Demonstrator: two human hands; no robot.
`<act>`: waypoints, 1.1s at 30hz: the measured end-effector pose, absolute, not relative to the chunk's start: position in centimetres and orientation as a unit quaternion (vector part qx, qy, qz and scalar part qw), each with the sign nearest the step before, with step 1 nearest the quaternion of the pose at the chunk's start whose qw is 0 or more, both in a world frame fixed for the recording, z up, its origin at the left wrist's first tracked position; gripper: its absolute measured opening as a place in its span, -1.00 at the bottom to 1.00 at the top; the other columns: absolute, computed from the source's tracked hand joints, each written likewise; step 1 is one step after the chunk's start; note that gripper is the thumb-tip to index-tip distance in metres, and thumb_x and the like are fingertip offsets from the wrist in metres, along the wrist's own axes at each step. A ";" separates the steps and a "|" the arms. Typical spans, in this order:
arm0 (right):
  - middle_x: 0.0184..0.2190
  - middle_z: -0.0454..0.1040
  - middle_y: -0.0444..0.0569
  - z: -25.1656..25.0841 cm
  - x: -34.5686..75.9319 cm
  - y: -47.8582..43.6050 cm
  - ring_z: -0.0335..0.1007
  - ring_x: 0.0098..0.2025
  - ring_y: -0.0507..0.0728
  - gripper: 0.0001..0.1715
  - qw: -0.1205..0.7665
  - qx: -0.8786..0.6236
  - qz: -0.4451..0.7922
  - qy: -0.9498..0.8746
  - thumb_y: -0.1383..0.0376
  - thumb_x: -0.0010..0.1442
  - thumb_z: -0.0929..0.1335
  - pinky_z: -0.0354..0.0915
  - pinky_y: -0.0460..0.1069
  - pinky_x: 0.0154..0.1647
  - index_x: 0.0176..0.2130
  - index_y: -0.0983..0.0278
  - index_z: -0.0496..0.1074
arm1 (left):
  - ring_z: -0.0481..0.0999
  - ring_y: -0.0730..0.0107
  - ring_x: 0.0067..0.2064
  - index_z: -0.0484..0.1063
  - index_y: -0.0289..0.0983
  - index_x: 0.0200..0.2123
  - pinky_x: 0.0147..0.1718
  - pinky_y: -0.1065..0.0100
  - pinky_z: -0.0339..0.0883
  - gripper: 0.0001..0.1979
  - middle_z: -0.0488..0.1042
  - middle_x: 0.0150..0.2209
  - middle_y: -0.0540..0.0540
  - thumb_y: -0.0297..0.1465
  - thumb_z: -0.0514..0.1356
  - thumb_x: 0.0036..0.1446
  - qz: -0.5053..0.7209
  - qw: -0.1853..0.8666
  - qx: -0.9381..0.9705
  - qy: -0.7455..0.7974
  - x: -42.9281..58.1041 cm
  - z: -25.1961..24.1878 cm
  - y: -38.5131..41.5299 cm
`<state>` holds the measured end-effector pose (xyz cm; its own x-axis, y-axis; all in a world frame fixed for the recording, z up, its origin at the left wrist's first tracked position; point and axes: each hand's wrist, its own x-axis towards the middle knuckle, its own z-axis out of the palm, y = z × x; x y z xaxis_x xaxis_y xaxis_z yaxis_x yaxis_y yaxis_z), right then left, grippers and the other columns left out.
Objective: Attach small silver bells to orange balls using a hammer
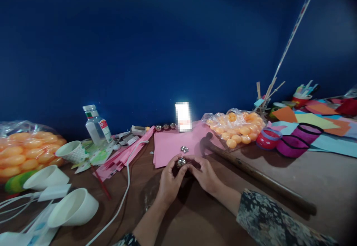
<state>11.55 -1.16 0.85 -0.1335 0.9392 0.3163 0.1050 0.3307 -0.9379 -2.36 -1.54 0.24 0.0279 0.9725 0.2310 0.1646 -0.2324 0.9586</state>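
My left hand (169, 181) and my right hand (205, 173) meet over the brown table (306, 175), fingers curled together around a small shiny silver ball (181, 162) pinched between the fingertips. Just beyond them a small silver crumpled piece (184, 149) lies on a pink paper sheet (175, 143). A long dark wooden stick (259, 177) runs from beside my right hand toward the right.
A bag of orange balls (235, 127) sits behind the stick, another bag (22, 153) at far left. White cups (72, 209), a clear bottle (96, 127), a white cable (125, 190), pink paper strips (122, 157), magenta and red paper rings (290, 145) and coloured sheets (318, 121) surround the spot.
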 end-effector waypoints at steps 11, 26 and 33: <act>-0.15 0.47 0.02 0.8 11.5 -1.4 0.39 -0.12 0.13 -0.66 0.504 -0.384 0.417 -0.652 0.29 0.11 0.30 0.31 0.04 -0.07 -0.08 0.26 0.39 | 0.46 0.31 -0.12 0.31 -0.29 -0.02 -0.11 0.30 0.32 -0.58 0.47 -0.13 -0.13 -0.26 0.12 0.04 0.529 0.464 0.525 0.479 -2.4 0.4 -1.7; -0.13 0.46 0.02 0.7 11.5 -1.1 0.43 -0.22 0.14 -0.63 0.521 -0.422 0.480 -0.566 0.21 0.13 0.27 0.41 -0.04 -0.35 -0.07 0.27 0.36 | 0.36 0.26 0.02 0.31 -0.26 -0.01 0.02 0.23 0.20 -0.60 0.40 -0.02 -0.14 -0.24 0.05 0.10 0.515 0.437 0.561 0.480 -2.3 0.0 -1.5; -0.12 0.45 0.02 0.8 11.6 -1.4 0.38 -0.12 0.13 -0.62 0.524 -0.378 0.448 -0.617 0.26 0.12 0.30 0.29 0.02 -0.06 -0.04 0.26 0.36 | 0.32 0.27 0.06 0.30 -0.23 0.01 0.06 0.25 0.15 -0.59 0.37 0.03 -0.12 -0.24 0.08 0.08 0.507 0.433 0.583 0.466 -2.4 -0.1 -1.5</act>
<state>11.57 -1.39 0.84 -0.1635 0.9372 0.3082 -0.0031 0.3119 -0.9501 -2.38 -1.48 -0.09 0.0530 0.9808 0.1874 0.1044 -0.1921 0.9758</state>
